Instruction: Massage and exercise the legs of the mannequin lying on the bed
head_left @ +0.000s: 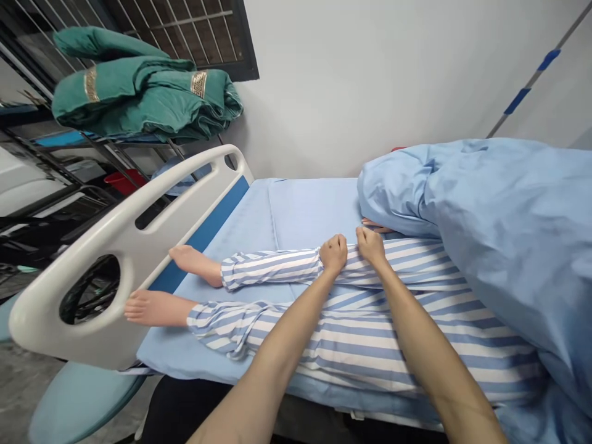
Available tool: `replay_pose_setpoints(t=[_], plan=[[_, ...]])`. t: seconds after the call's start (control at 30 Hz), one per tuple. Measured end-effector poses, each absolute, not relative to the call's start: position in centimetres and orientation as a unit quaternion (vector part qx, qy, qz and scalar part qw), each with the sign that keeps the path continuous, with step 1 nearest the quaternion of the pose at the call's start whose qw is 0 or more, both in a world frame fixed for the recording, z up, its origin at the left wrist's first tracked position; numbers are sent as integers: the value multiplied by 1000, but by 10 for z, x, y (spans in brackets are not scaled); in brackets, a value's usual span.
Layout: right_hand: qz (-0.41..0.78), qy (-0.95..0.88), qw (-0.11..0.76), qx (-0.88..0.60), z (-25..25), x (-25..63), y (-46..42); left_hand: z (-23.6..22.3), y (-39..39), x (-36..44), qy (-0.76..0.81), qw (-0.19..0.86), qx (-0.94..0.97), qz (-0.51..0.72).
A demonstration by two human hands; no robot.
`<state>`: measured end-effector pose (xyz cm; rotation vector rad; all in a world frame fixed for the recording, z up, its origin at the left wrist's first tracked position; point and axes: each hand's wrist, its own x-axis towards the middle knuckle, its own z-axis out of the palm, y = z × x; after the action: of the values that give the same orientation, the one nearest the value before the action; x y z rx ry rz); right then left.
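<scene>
A lying figure wears blue-and-white striped trousers (361, 345), and its bare feet (155, 307) point to the left. My left hand (333, 253) is closed on the cloth of the far trouser leg around the knee, where the fabric puckers beside it. Just to its right, my right hand (370, 245) is also closed at the upper edge of the same leg. The fingertips of both hands are hidden. A light blue quilt (499, 209) covers the figure's upper part, and some fingers of the figure (377, 226) show under its edge.
A white bed end board (152, 253) with cut-out handles rises at the left. Light blue sheet (314, 209) covers the mattress. Folded green bedding (148, 92) lies on a rack behind. A round stool (83, 401) stands at lower left, a pole (531, 80) at upper right.
</scene>
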<state>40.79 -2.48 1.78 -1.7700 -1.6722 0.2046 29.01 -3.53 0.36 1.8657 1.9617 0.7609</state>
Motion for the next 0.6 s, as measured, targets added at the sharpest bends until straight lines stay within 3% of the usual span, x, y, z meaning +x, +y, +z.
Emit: replay_pose_setpoints(t=[0.27, 0.4, 0.5, 0.6], plan=[[196, -557, 522, -615, 4, 421, -19, 40, -13, 329, 690, 228, 592, 348], [233, -512, 577, -591, -1, 425, -12, 32, -18, 352, 684, 242, 605, 329], [209, -522, 552, -616, 2, 427, -10, 17, -26, 355, 678, 216, 644, 281], [158, -591, 446, -654, 15, 432, -12, 11, -29, 352, 668, 187, 670, 265]])
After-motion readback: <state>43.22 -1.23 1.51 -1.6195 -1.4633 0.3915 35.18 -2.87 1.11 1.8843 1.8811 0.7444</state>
